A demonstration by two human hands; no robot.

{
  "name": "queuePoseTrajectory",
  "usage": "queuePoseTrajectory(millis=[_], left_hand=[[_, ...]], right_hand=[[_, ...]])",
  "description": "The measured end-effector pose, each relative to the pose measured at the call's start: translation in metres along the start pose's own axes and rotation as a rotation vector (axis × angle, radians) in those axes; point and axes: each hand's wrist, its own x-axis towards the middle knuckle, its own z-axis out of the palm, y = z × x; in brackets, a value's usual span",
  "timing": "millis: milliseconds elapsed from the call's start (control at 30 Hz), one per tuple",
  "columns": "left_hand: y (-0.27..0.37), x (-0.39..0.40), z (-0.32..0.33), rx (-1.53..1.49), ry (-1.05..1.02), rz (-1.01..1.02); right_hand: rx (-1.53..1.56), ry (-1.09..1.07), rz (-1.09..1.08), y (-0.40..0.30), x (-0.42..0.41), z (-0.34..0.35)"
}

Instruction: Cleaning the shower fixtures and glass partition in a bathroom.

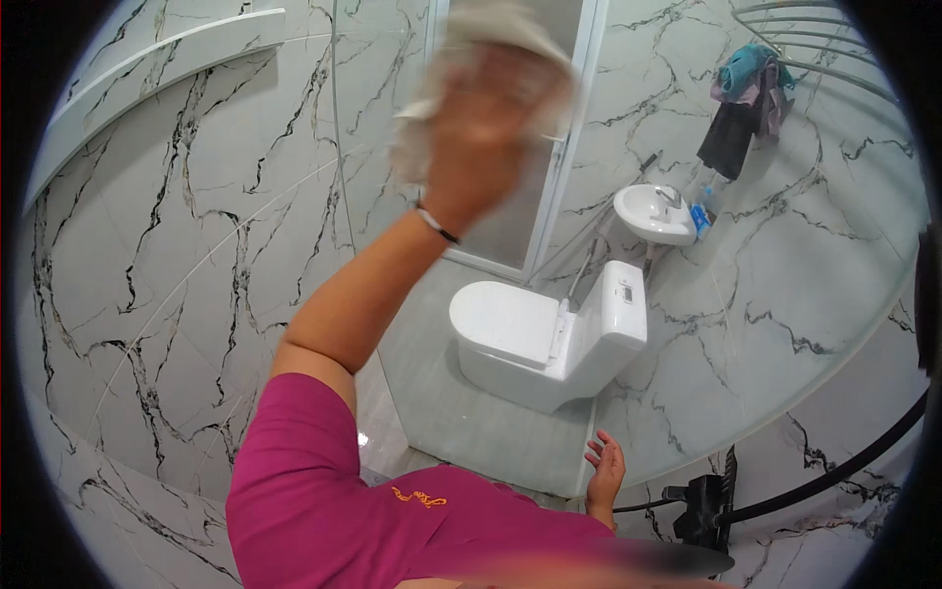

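My left hand (482, 140) is raised high in front of me and blurred by motion. Its fingers are pressed around a pale, off-white cloth (504, 26), part of which hangs out at the side. Before me stands a clear glass panel (809, 394); whether the cloth touches it, I cannot tell. Low on the right, my right hand (607, 471) is near the panel's lower edge, with nothing in it and its fingers loosely apart.
Behind the glass are a white toilet (508, 324), a small washbasin (655, 213) and a framed door (493, 228). Clothes (743, 96) hang from a metal rack (824, 44). A black shower fitting (703, 508) with a hose (831, 471) is at my right. A ledge (154, 81) runs along the left wall.
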Motion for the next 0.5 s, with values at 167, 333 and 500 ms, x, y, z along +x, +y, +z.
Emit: queuePoseTrajectory(millis=[167, 333, 500], left_hand=[[0.034, 0.005, 0.015, -0.353, -0.315, 0.585], [-0.076, 0.071, -0.005, 0.163, -0.082, 0.074], [-0.058, 0.117, -0.005, 0.213, 0.278, -0.175]], right_hand=[[-0.08, -0.183, -0.141, 0.005, 0.018, 0.015], [-0.074, -0.228, -0.237, 0.004, 0.021, 0.027], [-0.095, -0.222, -0.121, 0.025, 0.012, 0.011]])
